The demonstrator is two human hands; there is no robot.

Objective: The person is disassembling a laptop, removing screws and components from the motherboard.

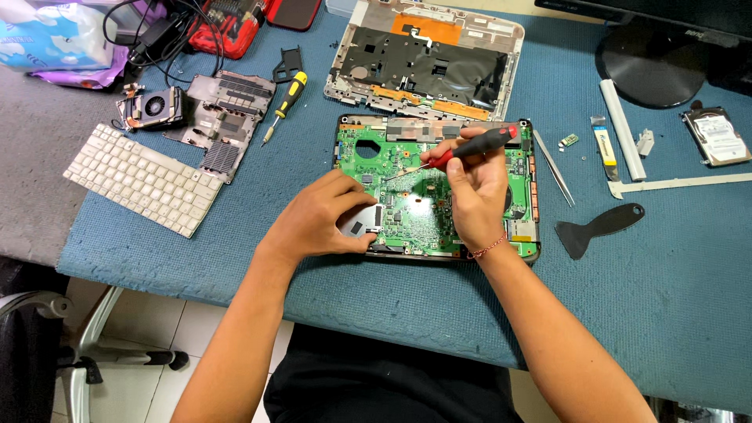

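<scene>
The green laptop motherboard, still seated in its dark base shell, is laid flat near the front edge of the blue-matted bench. It is steadied at its lower-left corner by the left hand, fingers spread flat, nothing gripped. A red-and-black-handled screwdriver is pinched in the closed grip of the right hand, its tip angled down-left onto the board. Further off, a white detached keyboard, yellow-handled screwdriver and grey laptop cover are set aside.

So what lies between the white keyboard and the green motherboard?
In the head view, bare blue mat separates the white keyboard from the green motherboard; the heatsink plate and yellow-handled screwdriver sit farther back.
</scene>
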